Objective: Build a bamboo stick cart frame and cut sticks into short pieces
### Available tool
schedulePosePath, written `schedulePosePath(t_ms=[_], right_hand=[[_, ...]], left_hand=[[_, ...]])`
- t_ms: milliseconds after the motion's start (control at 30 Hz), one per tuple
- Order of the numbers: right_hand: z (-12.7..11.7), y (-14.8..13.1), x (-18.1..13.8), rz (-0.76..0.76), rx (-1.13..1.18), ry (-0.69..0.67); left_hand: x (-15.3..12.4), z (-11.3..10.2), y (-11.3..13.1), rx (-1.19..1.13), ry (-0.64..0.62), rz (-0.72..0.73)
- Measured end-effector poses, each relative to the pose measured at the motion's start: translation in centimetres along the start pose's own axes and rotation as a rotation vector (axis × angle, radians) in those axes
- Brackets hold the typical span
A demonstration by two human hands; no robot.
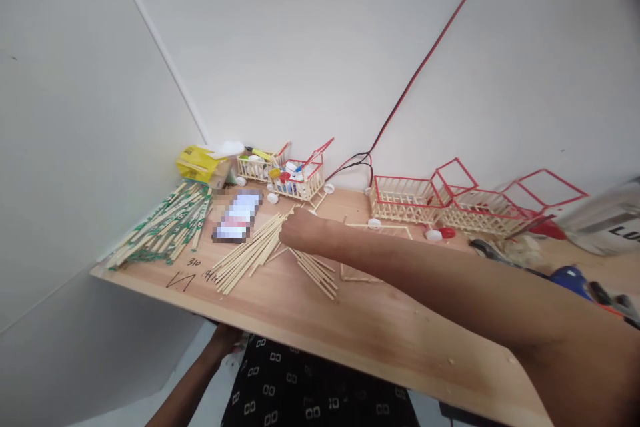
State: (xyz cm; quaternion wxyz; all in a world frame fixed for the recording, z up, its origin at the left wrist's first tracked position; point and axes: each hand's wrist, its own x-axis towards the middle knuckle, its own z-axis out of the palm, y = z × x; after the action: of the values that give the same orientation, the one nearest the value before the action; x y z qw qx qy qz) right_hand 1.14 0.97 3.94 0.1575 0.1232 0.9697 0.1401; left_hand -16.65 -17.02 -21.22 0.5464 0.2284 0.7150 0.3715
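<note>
Sticks [250, 253] under curled right hand [301, 229] could be scattered by sideways drag; its grip can't be told, nor that of left hand [227, 339].

"310" handwritten on the table [380, 327]; "LU", cut off, on the clear container [595, 227]

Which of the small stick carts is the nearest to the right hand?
The second cart from the left, just behind the right hand; the leftmost cart and the right-side carts stand farther away.
</note>
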Motion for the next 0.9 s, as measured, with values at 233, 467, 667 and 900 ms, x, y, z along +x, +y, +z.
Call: schedulePosePath(t_ms=[233, 467, 667, 900], right_hand=[[1.0, 1.0, 0.4, -0.122, -0.046, 0.089], [-0.9, 3.6, -1.1, -0.095, -0.035, 0.267], [-2.8, 5.3, -5.0, 0.221, 0.26, 0.62], [-2.1, 5.4, -11.8, 0.405, 0.627, 1.035]], left_hand=[[-4.6, 0.4, 4.3, 0.227, -0.042, 0.1], [-13.8, 3.2, 14.0, 0.713, -0.859, 0.423], [-12.3, 5.0, 19.2, 0.778, -0.177, 0.858], [-7.0, 6.2, 20.8, 1.111, 0.241, 0.909]])
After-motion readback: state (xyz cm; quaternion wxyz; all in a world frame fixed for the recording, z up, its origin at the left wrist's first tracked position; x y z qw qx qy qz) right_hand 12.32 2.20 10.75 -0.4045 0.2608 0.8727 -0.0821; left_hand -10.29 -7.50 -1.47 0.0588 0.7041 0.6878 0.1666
